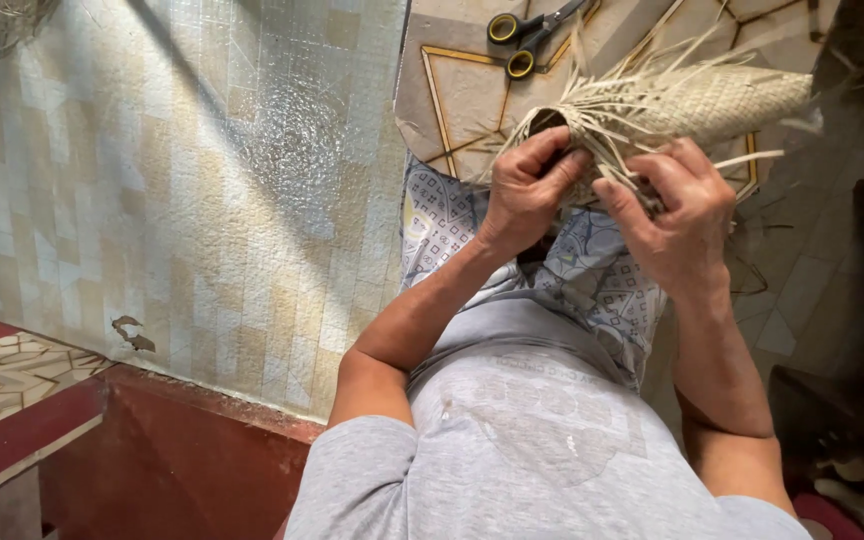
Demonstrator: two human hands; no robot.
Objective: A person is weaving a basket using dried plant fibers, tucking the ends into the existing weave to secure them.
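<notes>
Tiled wall (182,190) at frame left. Woven basket (692,105) upper centre, over lap. Left hand (527,185) fingers curled, gripping rim; right hand (682,215) pinching loose strips (612,150). Scissors (527,35) at top edge. Judgement: keep strips taut, rim steady.

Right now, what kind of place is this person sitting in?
Probably a home, on the floor by a tiled wall. Both hands work a woven basket, with scissors on the patterned floor tiles.
</notes>
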